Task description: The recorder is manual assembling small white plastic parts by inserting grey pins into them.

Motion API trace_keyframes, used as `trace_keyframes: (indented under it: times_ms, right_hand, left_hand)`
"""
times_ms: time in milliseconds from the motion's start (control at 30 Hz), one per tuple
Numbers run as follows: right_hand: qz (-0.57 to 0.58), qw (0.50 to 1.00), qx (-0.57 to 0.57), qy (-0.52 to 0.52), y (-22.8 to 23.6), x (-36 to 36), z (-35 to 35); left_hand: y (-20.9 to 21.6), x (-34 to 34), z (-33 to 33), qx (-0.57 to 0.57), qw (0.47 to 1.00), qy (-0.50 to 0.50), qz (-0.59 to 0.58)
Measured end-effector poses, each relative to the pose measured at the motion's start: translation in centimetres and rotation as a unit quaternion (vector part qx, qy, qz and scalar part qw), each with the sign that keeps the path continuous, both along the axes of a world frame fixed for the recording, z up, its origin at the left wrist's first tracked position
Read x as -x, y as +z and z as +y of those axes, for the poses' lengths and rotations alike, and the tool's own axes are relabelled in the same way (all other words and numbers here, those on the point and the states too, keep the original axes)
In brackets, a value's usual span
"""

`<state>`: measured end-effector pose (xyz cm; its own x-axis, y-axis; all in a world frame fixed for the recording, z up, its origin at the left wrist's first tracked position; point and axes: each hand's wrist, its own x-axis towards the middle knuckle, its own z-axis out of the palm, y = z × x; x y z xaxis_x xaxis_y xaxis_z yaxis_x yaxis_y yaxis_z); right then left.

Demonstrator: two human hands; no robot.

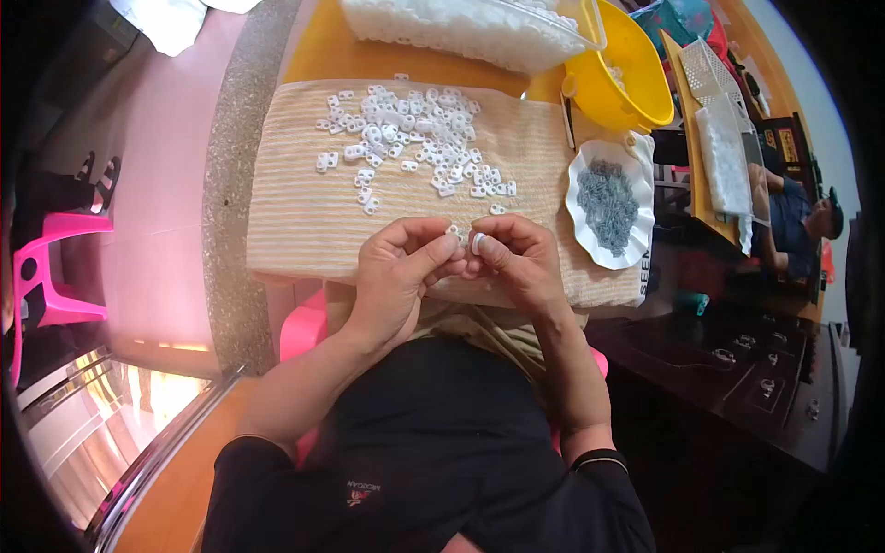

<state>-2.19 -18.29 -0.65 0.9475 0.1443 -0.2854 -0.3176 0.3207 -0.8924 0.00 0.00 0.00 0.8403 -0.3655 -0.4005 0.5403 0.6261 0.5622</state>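
My left hand (pixel 398 269) and my right hand (pixel 523 267) meet above the near edge of a striped cloth (pixel 300 207). Thumb and fingers of the left are pinched on a small white plastic piece (pixel 454 230) with holes. Between the right thumb and fingers is another small white piece (pixel 477 243), rounded at its edge; the fingers hide much of both. I cannot tell whether the two pieces touch. Just beyond my hands a loose pile of white two-holed plastic pieces (pixel 415 134) is spread over the cloth. To the right stands a wavy-rimmed white dish (pixel 575 217) of thin grey metal pins (pixel 606 205).
At the far side a clear bin (pixel 516 57) holds many white pieces, beside a yellow basin (pixel 643 78). A dark thin tool (pixel 568 122) lies near the basin. Pink stools (pixel 60 267) stand at left. Another person (pixel 797 217) sits at far right by a wooden table.
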Motion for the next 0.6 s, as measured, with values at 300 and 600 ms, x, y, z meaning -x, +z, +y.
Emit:
trace_keyframes:
  times_ms: [300,600]
  right_hand:
    - [0.028,0.999,-0.007,-0.033,0.35,-0.37,-0.06]
    - [-0.013,1.0,0.011,-0.021,0.31,-0.44,-0.11]
  left_hand:
    - [-0.02,-0.07,-0.15,-0.011,1.0,-0.009,0.013]
    - [-0.19,-0.17,-0.16,-0.022,1.0,-0.016,0.013]
